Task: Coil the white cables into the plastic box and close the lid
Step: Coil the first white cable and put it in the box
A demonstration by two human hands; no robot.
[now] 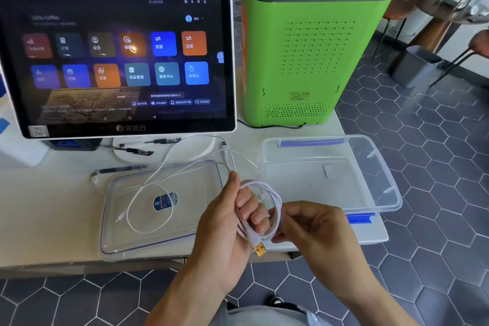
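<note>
two hands (225, 222) (312, 227), looped glossy white cable (275, 204), clear plastic box (381, 167)

Coiled cable (275, 204): white, with a gold-yellow plug end. Loose cable (148, 193) on the lid: white. Plastic box (381, 167), right: clear, with blue-violet clips on its far and near edges. Lid (132, 241), left: clear with a thin blue rim line and a dark blue round sticker at its middle. Bench (53, 219): white. Screen (116, 61), far left: dark, white-framed, with tiles in red, orange, blue and teal. Machine (304, 61), far right: bright green body, dark grey top, rows of slot vents. Floor (423, 259): dark grey-blue hexagon tiles with pale joints.
</note>
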